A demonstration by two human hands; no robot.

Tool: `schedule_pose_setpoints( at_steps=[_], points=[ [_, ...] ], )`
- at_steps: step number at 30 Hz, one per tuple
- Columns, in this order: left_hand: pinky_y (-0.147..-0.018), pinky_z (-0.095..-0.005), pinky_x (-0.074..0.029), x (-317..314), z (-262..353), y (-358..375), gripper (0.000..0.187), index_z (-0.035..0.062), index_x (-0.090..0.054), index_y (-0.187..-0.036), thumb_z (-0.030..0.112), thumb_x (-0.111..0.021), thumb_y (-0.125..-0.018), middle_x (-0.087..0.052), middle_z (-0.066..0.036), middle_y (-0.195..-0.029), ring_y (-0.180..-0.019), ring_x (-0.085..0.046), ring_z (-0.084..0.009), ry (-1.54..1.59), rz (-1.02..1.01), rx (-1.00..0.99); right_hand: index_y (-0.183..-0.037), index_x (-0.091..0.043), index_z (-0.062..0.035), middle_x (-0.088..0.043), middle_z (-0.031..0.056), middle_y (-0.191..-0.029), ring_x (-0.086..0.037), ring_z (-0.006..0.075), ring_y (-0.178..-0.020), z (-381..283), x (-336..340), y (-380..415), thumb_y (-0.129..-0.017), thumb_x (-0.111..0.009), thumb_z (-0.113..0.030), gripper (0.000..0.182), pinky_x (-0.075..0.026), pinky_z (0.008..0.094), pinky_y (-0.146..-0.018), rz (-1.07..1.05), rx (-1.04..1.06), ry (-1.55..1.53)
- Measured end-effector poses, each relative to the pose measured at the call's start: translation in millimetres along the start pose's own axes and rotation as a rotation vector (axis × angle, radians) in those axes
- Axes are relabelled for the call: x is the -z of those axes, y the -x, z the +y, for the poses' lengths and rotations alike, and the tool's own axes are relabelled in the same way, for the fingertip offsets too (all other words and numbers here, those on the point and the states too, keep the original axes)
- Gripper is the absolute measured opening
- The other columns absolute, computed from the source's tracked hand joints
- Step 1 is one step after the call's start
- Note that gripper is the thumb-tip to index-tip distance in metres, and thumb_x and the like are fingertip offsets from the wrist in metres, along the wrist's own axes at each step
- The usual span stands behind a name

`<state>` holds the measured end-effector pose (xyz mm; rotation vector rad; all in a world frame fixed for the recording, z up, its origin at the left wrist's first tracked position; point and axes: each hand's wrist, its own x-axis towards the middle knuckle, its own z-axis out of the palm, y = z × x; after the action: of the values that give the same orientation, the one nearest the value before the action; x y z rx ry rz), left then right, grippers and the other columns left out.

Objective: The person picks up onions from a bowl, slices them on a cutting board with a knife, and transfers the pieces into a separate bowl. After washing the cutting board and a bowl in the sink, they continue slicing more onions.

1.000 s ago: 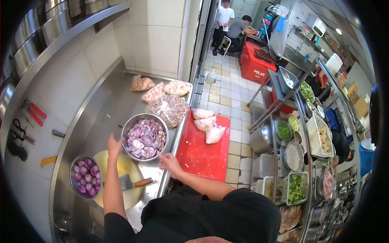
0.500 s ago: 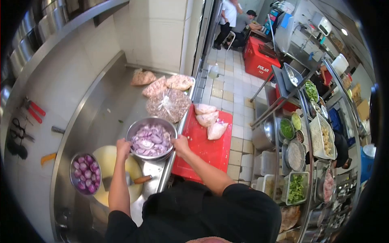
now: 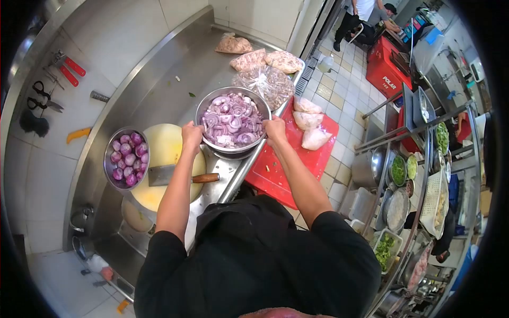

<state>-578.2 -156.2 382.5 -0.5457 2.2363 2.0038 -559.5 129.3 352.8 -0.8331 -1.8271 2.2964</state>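
Note:
A steel bowl of sliced red onions [image 3: 231, 121] is held between my two hands, above the steel counter. My left hand [image 3: 192, 134] is closed on its left rim, and my right hand [image 3: 274, 129] grips the right rim. To the lower left, a bowl of whole peeled red onions [image 3: 127, 158] sits beside a round yellowish cutting board [image 3: 159, 138]. A cleaver [image 3: 183, 176] with a wooden handle lies across that board. Filled plastic bags [image 3: 265, 87] rest just beyond the held bowl.
A red cutting board [image 3: 270, 175] with bags of pale meat [image 3: 314, 126] lies at the right. Racks of vegetable containers [image 3: 389, 246] stand farther right. Two people [image 3: 363, 13] and a red cooler [image 3: 388, 69] are in the back. Scissors and tools hang on the left wall.
The view has turned and shifted, so the counter and its items appear farther right and higher. Both hands still hold the bowl, whose sliced onions now lie differently.

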Motion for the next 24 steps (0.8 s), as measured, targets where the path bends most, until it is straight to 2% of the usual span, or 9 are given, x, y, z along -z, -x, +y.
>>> schedule_pose_setpoints(
  at_steps=[1,3,7,12,15,18,21,22,24],
  points=[
    [-0.055,-0.0341,-0.042,0,2,0,0.011,-0.002,-0.067,-0.088,-0.002,-0.062,-0.078,-0.06,-0.004,-0.071,-0.058,-0.051,-0.0132,0.011,0.005,0.026,-0.093,-0.069,0.0022,-0.063,0.0044,-0.074,-0.055,0.0138,-0.061,-12,-1,11,-0.075,-0.06,0.009,0.022,-0.042,0.0317,-0.055,0.006,0.03,0.019],
    [-0.058,-0.0338,-0.046,4,8,16,0.009,-0.0015,-0.066,-0.086,-0.001,-0.063,-0.078,-0.063,-0.005,-0.074,-0.063,-0.055,-0.0137,-0.015,0.037,-0.1,-0.093,-0.07,0.0021,-0.063,0.0021,-0.072,-0.053,0.0118,-0.061,-28,-1,31,-0.078,-0.061,0.007,0.019,-0.04,0.0309,-0.054,0.016,0.098,0.055],
    [-0.064,-0.0319,-0.048,6,-14,23,0.01,-0.0016,-0.067,-0.087,-0.002,-0.062,-0.078,-0.066,-0.005,-0.078,-0.068,-0.057,-0.0133,0.062,0.05,-0.279,-0.091,-0.072,0.0019,-0.065,0.0034,-0.072,-0.055,0.0119,-0.063,-9,4,30,-0.077,-0.061,0.005,0.018,-0.043,0.0308,-0.057,-0.013,0.253,0.059],
    [-0.065,-0.031,-0.048,0,-21,7,0.015,-0.002,-0.068,-0.092,-0.006,-0.062,-0.079,-0.067,-0.004,-0.081,-0.07,-0.059,-0.0137,0.132,-0.006,0.002,-0.094,-0.069,0.0026,-0.063,0.0035,-0.076,-0.055,0.0141,-0.063,-1,-1,3,-0.072,-0.059,0.01,0.026,-0.043,0.032,-0.056,0.011,0.095,0.088],
    [-0.064,-0.0307,-0.048,-4,-3,27,0.015,-0.0021,-0.068,-0.093,-0.005,-0.062,-0.079,-0.068,-0.004,-0.083,-0.07,-0.058,-0.0133,0.191,-0.005,0.039,-0.095,-0.07,0.0023,-0.065,0.0037,-0.077,-0.055,0.0131,-0.062,-33,-1,29,-0.073,-0.06,0.009,0.024,-0.043,0.0317,-0.054,-0.015,0.04,0.069],
    [-0.064,-0.03,-0.047,-1,24,41,0.016,-0.0025,-0.069,-0.093,-0.004,-0.061,-0.079,-0.068,-0.004,-0.083,-0.07,-0.058,-0.0122,0.098,0.061,-0.042,-0.096,-0.072,0.0018,-0.067,0.0038,-0.076,-0.055,0.011,-0.06,-46,3,32,-0.079,-0.063,0.006,0.019,-0.043,0.0315,-0.053,-0.027,0.17,0.128],
    [-0.064,-0.0298,-0.047,0,-3,34,0.016,-0.0027,-0.068,-0.093,-0.003,-0.06,-0.079,-0.067,-0.003,-0.082,-0.068,-0.057,-0.0116,0.178,0.037,-0.317,-0.097,-0.072,0.0025,-0.066,0.0029,-0.075,-0.054,0.0101,-0.061,-15,9,25,-0.078,-0.063,0.006,0.021,-0.042,0.0299,-0.054,-0.136,0.272,-0.058],
    [-0.064,-0.0302,-0.047,3,-10,32,0.016,-0.0023,-0.068,-0.092,-0.004,-0.06,-0.079,-0.067,-0.003,-0.081,-0.068,-0.057,-0.0118,0.007,0.072,-0.32,-0.095,-0.071,0.0024,-0.064,0.0019,-0.075,-0.052,0.0099,-0.06,-5,3,22,-0.076,-0.061,0.008,0.022,-0.04,0.0287,-0.054,-0.061,0.231,-0.048],
    [-0.064,-0.0303,-0.048,1,-15,29,0.017,-0.002,-0.068,-0.092,-0.005,-0.059,-0.078,-0.068,-0.003,-0.081,-0.068,-0.057,-0.012,0.119,0.04,-0.165,-0.093,-0.07,0.0017,-0.063,0.0015,-0.074,-0.051,0.0104,-0.059,-4,6,21,-0.075,-0.06,0.008,0.021,-0.039,0.0287,-0.053,-0.056,0.131,-0.01]
  ],
)
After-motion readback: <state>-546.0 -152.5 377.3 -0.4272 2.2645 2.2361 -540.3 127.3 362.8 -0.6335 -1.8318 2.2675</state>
